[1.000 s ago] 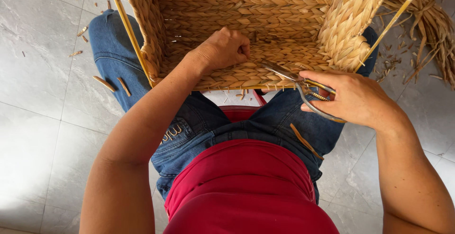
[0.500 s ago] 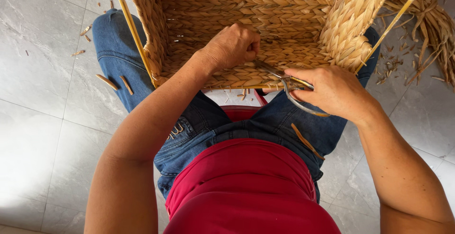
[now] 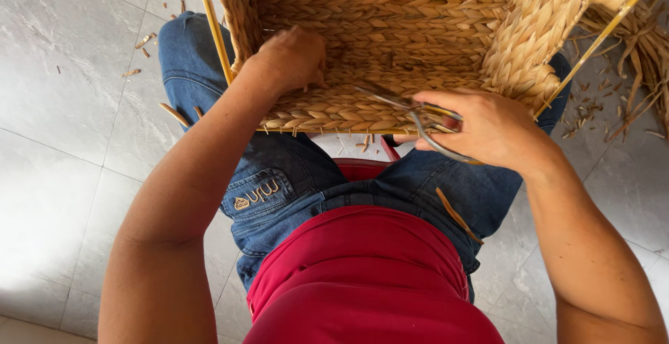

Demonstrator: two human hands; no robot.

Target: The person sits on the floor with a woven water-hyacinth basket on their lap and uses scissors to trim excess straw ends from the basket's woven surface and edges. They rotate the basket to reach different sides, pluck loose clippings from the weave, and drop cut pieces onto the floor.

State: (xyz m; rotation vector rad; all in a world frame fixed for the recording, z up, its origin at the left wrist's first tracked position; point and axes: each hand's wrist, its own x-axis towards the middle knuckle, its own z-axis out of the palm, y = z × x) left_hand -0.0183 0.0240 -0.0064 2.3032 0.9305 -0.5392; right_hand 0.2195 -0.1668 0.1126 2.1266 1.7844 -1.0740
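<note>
A woven straw basket [image 3: 390, 9] rests on my knees, its opening facing me. My left hand [image 3: 289, 57] reaches inside the basket, fingers curled against the woven wall near the left corner. My right hand [image 3: 488, 126] grips grey metal scissors [image 3: 408, 107] by their handles, with the blades pointing left over the basket's near rim [image 3: 327, 122]. Thin yellow frame rods [image 3: 212, 30] run along the basket's edges.
I sit above a grey tiled floor [image 3: 63, 128] in blue jeans [image 3: 279, 177] and a red shirt. Cut straw bits [image 3: 143, 41] lie scattered on the floor at left. A loose bundle of straw [image 3: 637, 65] lies at the right. One straw piece lies on my right thigh [image 3: 456, 215].
My left hand has moved deeper into the basket. My right hand has brought the scissors left, toward the basket's near rim.
</note>
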